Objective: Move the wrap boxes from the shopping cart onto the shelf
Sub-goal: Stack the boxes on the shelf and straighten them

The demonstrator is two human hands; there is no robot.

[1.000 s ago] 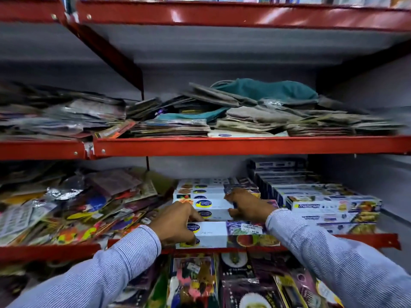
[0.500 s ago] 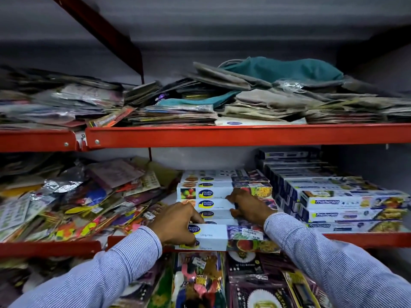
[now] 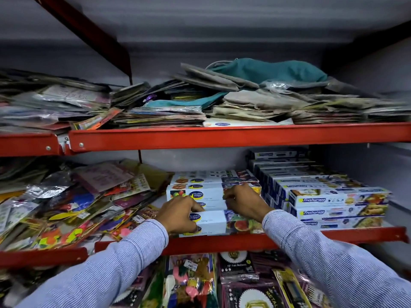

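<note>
We are pressing both hands on the white wrap boxes (image 3: 213,221) stacked at the front of the red shelf (image 3: 222,242). Our left hand (image 3: 180,216) is gripping the front box's left end; since a moment ago, our right hand (image 3: 244,202) is reaching further back, fingers spread flat on a higher box.

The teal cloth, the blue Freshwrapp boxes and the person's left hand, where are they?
teal cloth (image 3: 273,71): head view, middle of its top fold.
Freshwrapp boxes (image 3: 338,200): head view, front face of the top box.
left hand (image 3: 180,215): head view, back of the hand.
</note>
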